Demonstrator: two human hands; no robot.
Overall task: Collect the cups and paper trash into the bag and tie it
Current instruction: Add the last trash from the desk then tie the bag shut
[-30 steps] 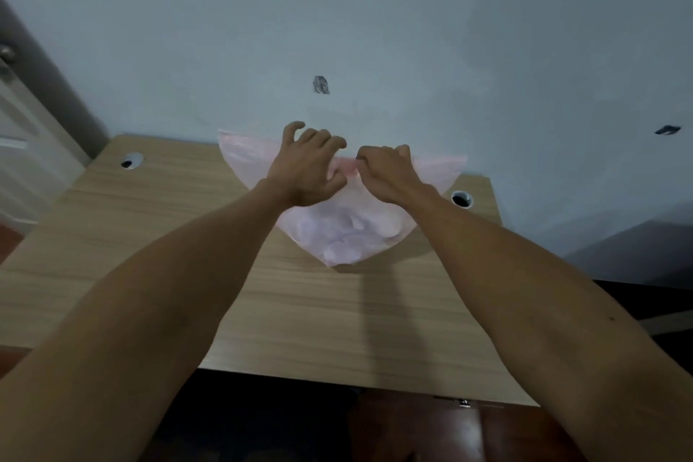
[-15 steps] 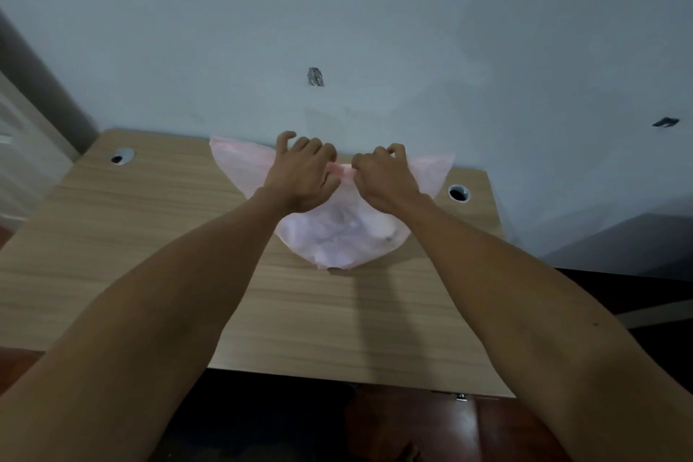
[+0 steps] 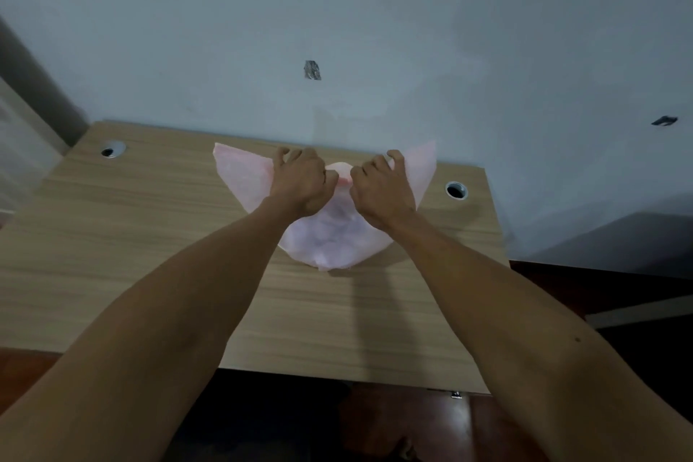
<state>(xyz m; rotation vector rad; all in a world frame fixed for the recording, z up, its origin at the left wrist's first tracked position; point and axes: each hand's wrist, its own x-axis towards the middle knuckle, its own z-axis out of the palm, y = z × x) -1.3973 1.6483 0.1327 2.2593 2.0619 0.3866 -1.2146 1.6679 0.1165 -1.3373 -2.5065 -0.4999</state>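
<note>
From my remote station I recorded the following; the pink bag (image 3: 330, 240) lay on the tabletop (image 3: 150, 236) toward its far edge, somewhat right of centre, its rounded bottom pointing at the near edge and its two upper corners fanned out left and right along the wall side; pale lumps showed faintly through the plastic, though I could not tell what they were. The left hand (image 3: 302, 182) sat over the bag's upper middle, fingers curled, thumb and forefinger pinching a gathered strip of the plastic; the right hand (image 3: 382, 191) sat just beside it, likewise curled and pinching the same twisted strip from the other side; the short pink bridge of film between the two hands appeared taut. The left flap of the bag spread flat toward the far-left of the tabletop; the right flap rose behind the right hand's fingers (image 3: 395, 157) and stood close to the wall (image 3: 375, 11).

A cable hole (image 3: 112, 150) was set near the far-left corner of the tabletop, well apart from the bag; a second cable hole (image 3: 456, 190) was set near the far-right corner, near the bag's right flap. Both forearms reached in from the near edge; a small dark patch (image 3: 312, 70) marked the wall above the bag.
</note>
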